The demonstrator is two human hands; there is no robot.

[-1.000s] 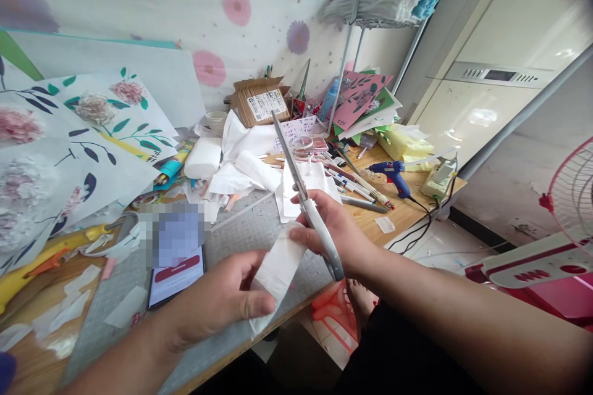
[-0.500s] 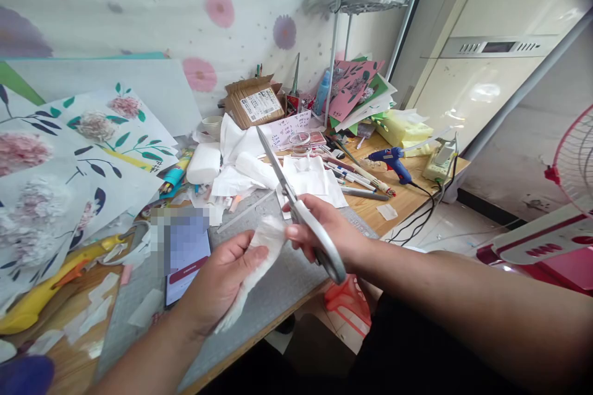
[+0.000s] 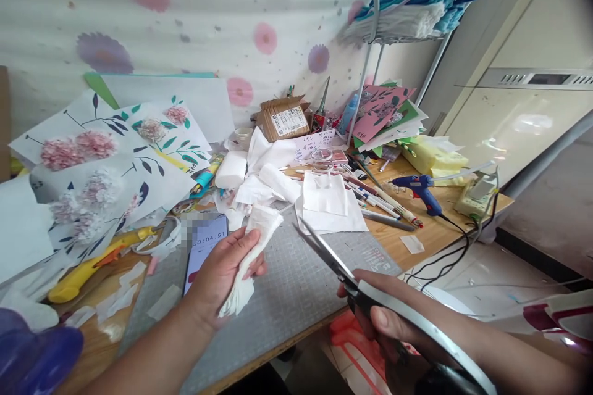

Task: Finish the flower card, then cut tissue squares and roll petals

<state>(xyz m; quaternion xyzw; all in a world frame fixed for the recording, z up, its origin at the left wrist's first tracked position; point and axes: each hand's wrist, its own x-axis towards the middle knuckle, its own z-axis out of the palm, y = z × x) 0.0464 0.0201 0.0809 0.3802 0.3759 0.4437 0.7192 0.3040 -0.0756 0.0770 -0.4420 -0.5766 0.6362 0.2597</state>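
Observation:
A gathered strip of white tissue paper [image 3: 259, 239] is pinched in my left hand [image 3: 236, 259], thumb on top. Its folded end sticks up past my fingers and its frayed end hangs below them. My right hand [image 3: 384, 315] grips the scissors [image 3: 338, 268], its fingers in the black-lined handles. The blades stand slightly apart and point up and left toward the tissue, without touching it. Beneath both hands lies a grey cutting mat [image 3: 296, 302]. A phone [image 3: 206, 250] showing a timer lies on the mat, partly hidden behind my left hand.
White paper sheets [image 3: 331, 200] lie behind the mat. Pens [image 3: 377, 200] and a blue glue gun [image 3: 419, 188] with a cord are at the right. Flower pictures [image 3: 115, 160] and a yellow tool [image 3: 88, 268] fill the left. A cardboard box [image 3: 283, 120] stands at the back.
My right hand with the scissors has moved right and down, away from the tissue. The scissors now sit lower and are gripped by the handles. The view has shifted to the left.

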